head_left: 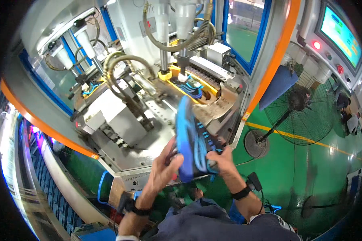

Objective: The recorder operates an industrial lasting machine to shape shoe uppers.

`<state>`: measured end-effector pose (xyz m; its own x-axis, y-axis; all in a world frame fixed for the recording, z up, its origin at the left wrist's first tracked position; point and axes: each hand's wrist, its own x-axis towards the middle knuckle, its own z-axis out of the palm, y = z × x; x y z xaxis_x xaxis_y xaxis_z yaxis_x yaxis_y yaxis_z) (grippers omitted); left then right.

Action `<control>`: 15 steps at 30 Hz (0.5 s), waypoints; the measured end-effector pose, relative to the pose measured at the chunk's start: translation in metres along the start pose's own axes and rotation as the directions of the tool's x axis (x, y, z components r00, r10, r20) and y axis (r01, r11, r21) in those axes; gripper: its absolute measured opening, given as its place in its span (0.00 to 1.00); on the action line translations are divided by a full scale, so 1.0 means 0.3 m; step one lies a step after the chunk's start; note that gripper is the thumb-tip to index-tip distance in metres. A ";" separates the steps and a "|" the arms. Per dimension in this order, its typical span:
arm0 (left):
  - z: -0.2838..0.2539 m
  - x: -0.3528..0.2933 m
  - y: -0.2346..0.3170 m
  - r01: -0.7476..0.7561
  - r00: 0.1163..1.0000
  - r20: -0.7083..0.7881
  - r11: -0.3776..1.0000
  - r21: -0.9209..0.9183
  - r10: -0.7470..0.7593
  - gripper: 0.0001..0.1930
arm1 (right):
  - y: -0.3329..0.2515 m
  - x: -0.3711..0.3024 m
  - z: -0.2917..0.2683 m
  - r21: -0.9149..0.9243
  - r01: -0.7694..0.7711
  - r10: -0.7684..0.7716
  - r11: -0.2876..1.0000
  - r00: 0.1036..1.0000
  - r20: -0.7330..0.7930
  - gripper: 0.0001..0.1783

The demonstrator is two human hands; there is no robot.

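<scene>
Shoe (184, 140) in hand, a person (213, 225) stands at the pale metal bed (159, 140) of a machine on a glossy green factory floor (281, 164). Orange-edged frames (275, 56) flank the bed, where ribbed hoses (128, 60) loop over the metalwork and a second dark shoe with blue laces (194, 90) sits in a yellow fixture (210, 86) beneath an upright piston (184, 60). At right stand a caged pedestal fan (298, 99), a slanted blue panel (278, 89) and a control panel with a lit screen (342, 34); a yellow line (285, 132) crosses the floor behind the fan's stand. A conveyor (58, 188) runs along the left

The left hand (165, 162) grips the held shoe on its blue sole side while the right hand (223, 159) grasps the dark upper, keeping it raised and tilted over the near edge of the bed. Both wrists wear dark straps (242, 193)

Motion blurs the held shoe, and its far end overlaps the machinery. Several fingers are hidden behind it. The lens rim cuts off the conveyor and the control panel; details of the left-hand station (88, 90) are too small to make out
</scene>
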<state>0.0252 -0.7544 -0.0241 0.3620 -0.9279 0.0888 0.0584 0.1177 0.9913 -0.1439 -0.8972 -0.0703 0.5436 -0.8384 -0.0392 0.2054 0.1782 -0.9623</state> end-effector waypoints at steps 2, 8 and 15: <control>-0.029 0.198 -0.055 0.036 0.990 -0.143 0.976 0.216 -0.005 0.35 | -0.040 0.063 -0.101 0.024 0.159 -0.155 0.987 0.981 -0.119 0.41; -0.095 0.879 -0.311 0.286 0.877 -0.479 0.764 0.579 0.035 0.34 | -0.175 0.214 -0.357 0.022 0.315 -0.282 0.949 0.877 -0.389 0.51; -0.178 1.274 -0.550 0.516 0.740 -0.664 0.537 0.667 0.113 0.27 | -0.283 0.410 -0.495 -0.273 0.265 -0.368 0.925 0.803 -0.468 0.45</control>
<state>0.2035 -1.1097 -0.1590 0.8917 -0.4384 0.1131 -0.4020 -0.6518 0.6431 -0.2155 -1.0919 -0.0333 -0.0198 -0.9803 0.1968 0.1113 -0.1977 -0.9739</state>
